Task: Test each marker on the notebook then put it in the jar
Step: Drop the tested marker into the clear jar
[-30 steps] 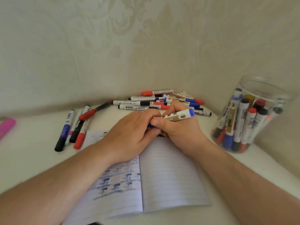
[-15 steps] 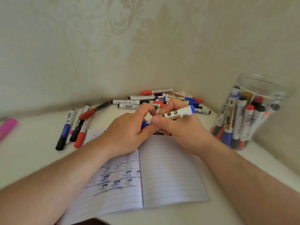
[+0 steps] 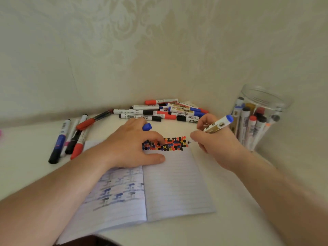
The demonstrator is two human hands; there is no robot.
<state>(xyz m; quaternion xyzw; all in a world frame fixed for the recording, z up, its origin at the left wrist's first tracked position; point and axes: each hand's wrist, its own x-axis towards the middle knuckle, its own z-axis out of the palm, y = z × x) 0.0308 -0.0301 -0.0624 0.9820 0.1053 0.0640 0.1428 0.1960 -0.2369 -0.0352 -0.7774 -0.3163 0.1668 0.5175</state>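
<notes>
The right hand [image 3: 215, 142] pinches a blue-ended marker [image 3: 218, 124] near its writing end, so the barrel slants up and away over the knuckles while the dark tip [image 3: 189, 142] sits just off the right edge of the patch of coloured dots [image 3: 165, 143] on the open notebook [image 3: 175, 185]. The left hand [image 3: 134, 146] lies spread on the page with its thumb flat (a blue cap [image 3: 147, 126] is tucked between its fingers). The jar [image 3: 262, 103], already holding markers upright, stands just beyond the right hand, and a loose pile of markers [image 3: 159, 112] lies by the wall.
</notes>
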